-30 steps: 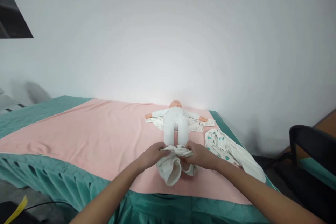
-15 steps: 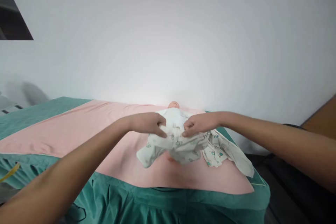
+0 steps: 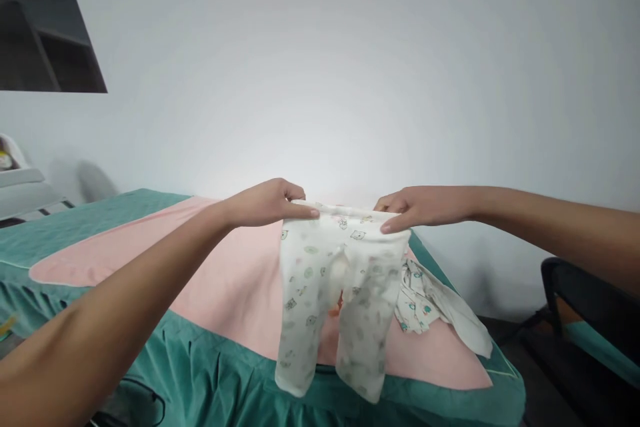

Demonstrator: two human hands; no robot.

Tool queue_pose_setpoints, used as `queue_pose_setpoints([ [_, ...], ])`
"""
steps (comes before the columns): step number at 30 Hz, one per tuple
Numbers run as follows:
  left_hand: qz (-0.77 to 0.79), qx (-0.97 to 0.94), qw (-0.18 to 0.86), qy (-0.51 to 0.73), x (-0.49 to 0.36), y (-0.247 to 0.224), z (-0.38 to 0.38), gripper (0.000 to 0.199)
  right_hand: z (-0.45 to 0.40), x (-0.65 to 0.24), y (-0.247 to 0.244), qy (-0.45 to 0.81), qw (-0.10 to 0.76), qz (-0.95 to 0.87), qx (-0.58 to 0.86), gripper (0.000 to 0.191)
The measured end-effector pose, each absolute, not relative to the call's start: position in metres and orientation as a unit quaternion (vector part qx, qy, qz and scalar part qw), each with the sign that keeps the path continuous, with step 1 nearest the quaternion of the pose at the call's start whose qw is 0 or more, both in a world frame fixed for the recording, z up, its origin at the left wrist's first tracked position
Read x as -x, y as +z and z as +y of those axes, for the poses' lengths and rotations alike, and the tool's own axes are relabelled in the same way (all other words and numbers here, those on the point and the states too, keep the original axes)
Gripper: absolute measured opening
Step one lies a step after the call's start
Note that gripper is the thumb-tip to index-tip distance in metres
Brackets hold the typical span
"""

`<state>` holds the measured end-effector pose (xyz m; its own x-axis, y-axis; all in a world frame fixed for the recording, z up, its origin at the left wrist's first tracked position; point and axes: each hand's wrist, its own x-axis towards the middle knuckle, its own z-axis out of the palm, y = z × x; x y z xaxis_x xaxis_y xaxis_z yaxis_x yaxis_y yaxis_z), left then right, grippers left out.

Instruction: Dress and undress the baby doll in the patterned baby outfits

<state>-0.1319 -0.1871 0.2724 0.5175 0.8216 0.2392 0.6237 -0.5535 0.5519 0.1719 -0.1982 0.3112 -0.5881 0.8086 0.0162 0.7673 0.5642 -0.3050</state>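
Both top corners of the printed trousers (image 3: 350, 240) are pinched, left by the left hand (image 3: 267, 203), right by the right hand (image 3: 427, 205), legs hanging lengthwise downward.

Pink cloth spread over a teal-draped bed against a white wall.
The pink cloth (image 3: 245, 283) lies on the bed's teal cover (image 3: 200, 373), with a rumpled printed garment (image 3: 417, 293) at its right and a mostly hidden doll (image 3: 335, 308) nearer the middle.
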Motion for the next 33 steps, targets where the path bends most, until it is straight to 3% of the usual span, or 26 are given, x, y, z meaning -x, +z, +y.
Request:
queue_pose_setpoints([
  [4, 0.419, -0.836, 0.213, 0.283, 0.142, 0.262, -0.194, 0.046, -0.211, -0.197, 0.313, 0.172, 0.089, -0.877, 0.44, 0.032],
  [10, 0.349, -0.818, 0.281, 0.359, 0.125, 0.254, -0.196, 0.044, -0.212, -0.197, 0.298, 0.197, 0.123, -0.837, 0.495, 0.039],
  [16, 0.341, -0.758, 0.292, 0.473, 0.089, 0.243, -0.19, 0.044, -0.204, -0.154, 0.276, 0.315, 0.281, -0.766, 0.485, 0.041],
  [23, 0.273, -0.794, 0.127, 0.528, 0.061, 0.218, -0.186, 0.023, -0.189, -0.092, 0.243, 0.418, 0.354, -0.759, 0.351, 0.025],
  [26, 0.278, -0.759, 0.075, 0.584, 0.054, 0.182, -0.175, 0.042, -0.177, -0.084, 0.231, 0.424, 0.412, -0.721, 0.361, 0.024],
  [29, 0.352, -0.685, 0.136, 0.623, 0.049, 0.138, -0.164, 0.077, -0.168, -0.087, 0.222, 0.436, 0.452, -0.688, 0.363, 0.026],
  [30, 0.384, -0.671, 0.186, 0.606, 0.049, 0.124, -0.161, 0.074, -0.168, -0.09, 0.218, 0.426, 0.455, -0.692, 0.364, 0.028],
  [33, 0.44, -0.641, 0.316, 0.544, 0.057, 0.096, -0.15, 0.037, -0.182, -0.107, 0.193, 0.343, 0.412, -0.733, 0.418, 0.038],
])
